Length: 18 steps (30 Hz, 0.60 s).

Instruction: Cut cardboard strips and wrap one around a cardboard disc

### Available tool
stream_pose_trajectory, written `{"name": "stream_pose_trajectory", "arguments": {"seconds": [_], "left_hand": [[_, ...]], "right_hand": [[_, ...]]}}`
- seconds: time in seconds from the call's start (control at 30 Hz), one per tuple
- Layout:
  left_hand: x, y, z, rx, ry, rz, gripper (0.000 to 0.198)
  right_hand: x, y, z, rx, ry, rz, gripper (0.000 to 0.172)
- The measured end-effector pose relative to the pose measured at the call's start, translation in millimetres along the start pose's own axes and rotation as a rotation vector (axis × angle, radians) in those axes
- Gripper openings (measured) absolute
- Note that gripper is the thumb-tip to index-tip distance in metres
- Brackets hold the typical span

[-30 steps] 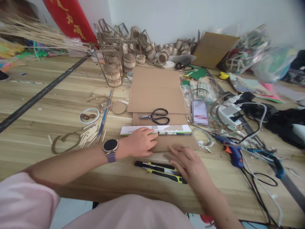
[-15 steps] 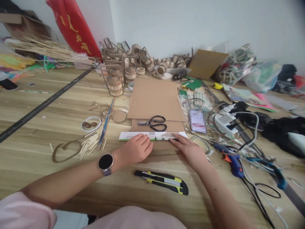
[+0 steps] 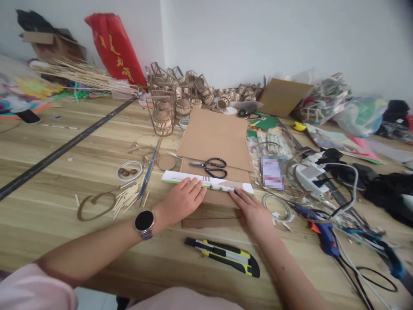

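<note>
My left hand, a watch on its wrist, lies with fingers stretched over the green lower edge of a long white card strip. My right hand rests its extended fingertips near the strip's right end. Between the hands, a slim whitish object lies along the strip; its kind I cannot make out. Brown cardboard shows under the strip. Black-handled scissors lie just beyond it. Closer to my body is a yellow and black utility knife, and a narrow cardboard strip lies between.
Large cardboard sheets lie ahead. Left are short wooden sticks, a white tape ring and a blue strip. Small woven baskets stand behind. A phone, a blue glue gun and cables are right.
The view has tilted and shifted slightly, so the table's contents appear farther right and lower. Both hands remain on the white strip, which now slants down toward the right.
</note>
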<state>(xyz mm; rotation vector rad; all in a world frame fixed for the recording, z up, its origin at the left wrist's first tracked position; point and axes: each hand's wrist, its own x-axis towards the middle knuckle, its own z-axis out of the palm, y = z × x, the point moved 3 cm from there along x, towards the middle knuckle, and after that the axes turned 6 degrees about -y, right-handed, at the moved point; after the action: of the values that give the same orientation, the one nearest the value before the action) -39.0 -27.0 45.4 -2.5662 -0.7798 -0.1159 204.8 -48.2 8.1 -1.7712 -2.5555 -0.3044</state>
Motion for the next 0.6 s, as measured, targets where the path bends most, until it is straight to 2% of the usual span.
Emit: {"name": "stream_pose_trajectory", "arguments": {"seconds": [0.1, 0.27, 0.33, 0.43, 0.5, 0.53, 0.6], "left_hand": [[0.1, -5.6, 7.9, 0.008, -0.03, -0.052, 0.033], [1.8, -13.7, 31.6, -0.038, -0.085, -0.132, 0.032], [1.3, -12.9, 32.2, -0.053, -0.097, -0.155, 0.031], [-2.4, -4.0, 16.0, -0.107, -0.109, -0.17, 0.033], [-5.8, 5.6, -0.6, -0.276, -0.108, -0.159, 0.04], [-7.2, 11.4, -8.1, -0.366, -0.119, -0.127, 0.036], [-9.0, 22.5, -15.9, -0.505, -0.238, -0.06, 0.02]], "right_hand": [[8.1, -4.1, -2.6, 0.007, -0.014, 0.018, 0.059], [21.6, -12.7, -3.0, 0.032, -0.047, 0.017, 0.056], [24.3, -14.5, -1.1, 0.048, -0.059, 0.01, 0.055], [22.0, -14.3, -1.1, 0.074, -0.068, -0.003, 0.049], [14.5, -12.9, -7.2, 0.086, -0.062, -0.012, 0.045], [8.8, -12.6, -12.7, 0.106, -0.05, -0.023, 0.043], [-6.0, -14.3, -27.9, 0.201, -0.013, -0.071, 0.038]]}}
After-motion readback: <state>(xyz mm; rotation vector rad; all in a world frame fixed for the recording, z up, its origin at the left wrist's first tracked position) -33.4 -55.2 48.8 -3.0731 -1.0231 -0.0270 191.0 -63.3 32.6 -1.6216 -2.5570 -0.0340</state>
